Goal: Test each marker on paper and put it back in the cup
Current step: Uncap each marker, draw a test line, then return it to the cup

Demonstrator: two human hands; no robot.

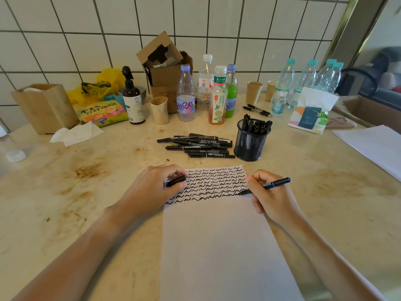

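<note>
Back of stained counter (65, 192): open cardboard box (165, 68), pump bottle (132, 98), several plastic drink bottles, tea bottle (218, 101), paper cups (253, 92), tissue pack (310, 114), crumpled tissue (76, 133), yellow bag (97, 88).

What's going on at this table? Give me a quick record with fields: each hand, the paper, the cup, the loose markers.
right hand: right hand holds an uncapped marker, tip at the right end of the lowest row of squiggles
left hand: left hand rests on the paper's left edge and pinches the cap
paper: paper has rows of black squiggles across its top; the rest is blank
cup: black mesh cup stands upright with several markers in it
loose markers: pile of markers lies left of the cup
</note>
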